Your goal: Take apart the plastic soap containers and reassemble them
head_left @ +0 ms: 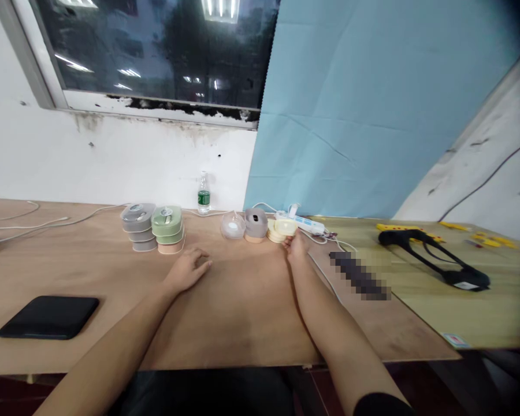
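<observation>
My right hand [297, 245] reaches forward on the table, with its fingers closed at the right side of a pale yellow container [279, 230]. My left hand [189, 269] rests on the tabletop, thumb and fingers apart and nothing in them. Beside the yellow container stands a grey container with a tan base [255, 225], and left of that a clear, rounded lid or bowl [233, 225]. Nearer to my left hand are a stack of green containers with a tan bottom piece [168, 231] and a stack of grey containers [139, 227].
A water bottle [203, 195] stands against the wall. Behind the yellow container lies a power strip [307, 223] with white cables. A black flat case [49, 317] is at front left, a blurred-out dark object [359, 276] right of my right arm, and a black frame-like object [437, 260] farther right.
</observation>
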`<control>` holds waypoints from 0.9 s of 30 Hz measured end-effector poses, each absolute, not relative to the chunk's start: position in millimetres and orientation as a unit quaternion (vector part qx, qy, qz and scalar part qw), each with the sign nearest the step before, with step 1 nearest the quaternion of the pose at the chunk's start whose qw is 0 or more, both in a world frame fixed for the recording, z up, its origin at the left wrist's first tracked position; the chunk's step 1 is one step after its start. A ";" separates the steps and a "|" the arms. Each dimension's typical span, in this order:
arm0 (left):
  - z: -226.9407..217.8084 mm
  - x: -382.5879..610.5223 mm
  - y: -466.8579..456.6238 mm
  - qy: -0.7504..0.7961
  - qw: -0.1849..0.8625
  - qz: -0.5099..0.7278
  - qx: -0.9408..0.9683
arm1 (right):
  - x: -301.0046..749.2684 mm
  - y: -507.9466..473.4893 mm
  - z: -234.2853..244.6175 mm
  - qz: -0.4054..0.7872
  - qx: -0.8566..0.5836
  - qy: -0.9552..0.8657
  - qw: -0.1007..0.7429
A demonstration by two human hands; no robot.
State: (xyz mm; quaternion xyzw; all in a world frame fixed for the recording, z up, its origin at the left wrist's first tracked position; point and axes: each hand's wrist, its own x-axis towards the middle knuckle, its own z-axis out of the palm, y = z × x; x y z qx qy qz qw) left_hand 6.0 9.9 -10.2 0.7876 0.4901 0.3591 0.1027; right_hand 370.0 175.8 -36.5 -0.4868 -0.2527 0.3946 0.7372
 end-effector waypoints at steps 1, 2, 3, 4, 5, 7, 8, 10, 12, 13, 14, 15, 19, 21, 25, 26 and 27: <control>-10.2 5.9 10.0 0.490 0.104 0.359 0.788 | 369.8 176.0 -37.1 0.394 -0.491 -0.244 0.738; -10.4 5.8 10.1 0.491 0.104 0.358 0.787 | 369.4 176.1 -37.5 0.391 -0.494 -0.234 0.740; -10.6 5.7 10.3 0.491 0.104 0.358 0.787 | 368.8 176.0 -37.8 0.385 -0.497 -0.230 0.743; -10.7 5.6 10.4 0.492 0.104 0.358 0.787 | 368.2 175.9 -37.9 0.380 -0.496 -0.230 0.746; -10.8 5.6 10.4 0.492 0.105 0.357 0.787 | 367.5 175.6 -37.8 0.376 -0.494 -0.229 0.750; -10.8 5.8 10.1 0.492 0.108 0.353 0.788 | 366.2 174.6 -37.1 0.371 -0.492 -0.230 0.753; -10.6 5.9 9.8 0.491 0.110 0.352 0.789 | 365.5 174.0 -36.6 0.370 -0.492 -0.231 0.753; -10.2 6.2 9.2 0.491 0.113 0.348 0.790 | 364.2 172.5 -35.5 0.370 -0.489 -0.240 0.752; -9.8 6.4 8.8 0.490 0.112 0.346 0.792 | 362.9 170.9 -34.4 0.372 -0.484 -0.254 0.750; -9.8 6.4 8.9 0.490 0.111 0.346 0.792 | 362.3 170.0 -33.8 0.374 -0.481 -0.262 0.749; -9.9 6.3 9.0 0.490 0.110 0.346 0.792 | 361.7 169.3 -33.4 0.376 -0.479 -0.269 0.746; -10.0 6.2 9.3 0.490 0.109 0.347 0.792 | 361.2 168.6 -33.0 0.377 -0.479 -0.277 0.743; -10.8 6.1 10.3 0.488 0.107 0.348 0.794 | 360.0 167.4 -32.5 0.373 -0.486 -0.290 0.735; -11.0 6.1 10.2 0.488 0.107 0.348 0.793 | 359.9 167.6 -32.7 0.377 -0.488 -0.288 0.732; -10.6 4.8 9.6 0.494 0.105 0.363 0.783 | 360.3 169.0 -34.0 0.386 -0.489 -0.292 0.726; -10.1 3.9 9.5 0.497 0.103 0.369 0.778 | 360.5 169.5 -34.4 0.387 -0.488 -0.295 0.725; -9.4 2.7 9.5 0.501 0.098 0.378 0.772 | 360.8 170.0 -35.0 0.387 -0.487 -0.299 0.724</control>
